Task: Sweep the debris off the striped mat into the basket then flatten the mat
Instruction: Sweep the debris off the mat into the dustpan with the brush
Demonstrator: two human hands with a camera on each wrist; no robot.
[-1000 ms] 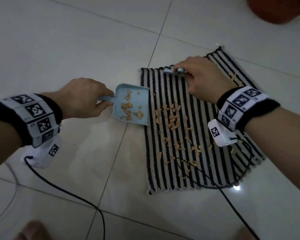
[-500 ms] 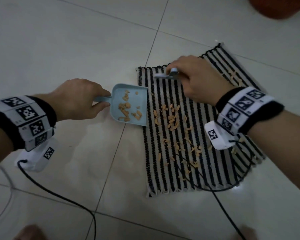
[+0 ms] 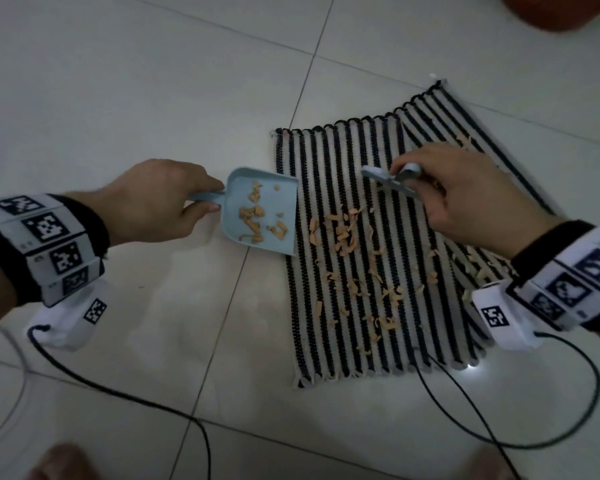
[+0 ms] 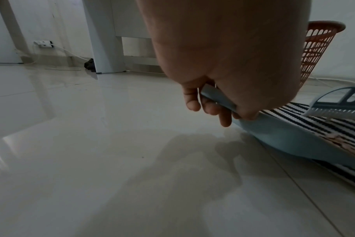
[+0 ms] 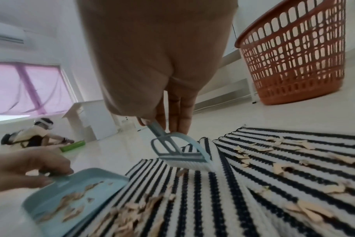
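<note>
A black-and-white striped mat (image 3: 329,168) lies on the tiled floor with a fold running along its right part (image 5: 223,160). Tan debris chips (image 3: 347,233) are scattered over its middle and right side. My left hand (image 3: 160,199) grips the handle of a light blue dustpan (image 3: 267,195), whose lip rests on the mat's left edge; several chips lie in the pan (image 5: 71,200). My right hand (image 3: 465,195) holds a small blue hand brush (image 3: 388,178) just above the mat's upper middle, bristles (image 5: 188,165) down. The orange basket (image 5: 294,56) stands beyond the mat's far right corner.
Black cables (image 3: 499,427) trail from both wrist cameras across the floor and the mat's near edge. Another person (image 5: 30,136) crouches far off in the right wrist view. A white furniture leg (image 4: 103,40) and a wall socket (image 4: 43,44) stand at the far wall.
My right hand has carried the brush from the mat's far edge toward me and to the right, over the debris. The dustpan and left hand have barely moved.
</note>
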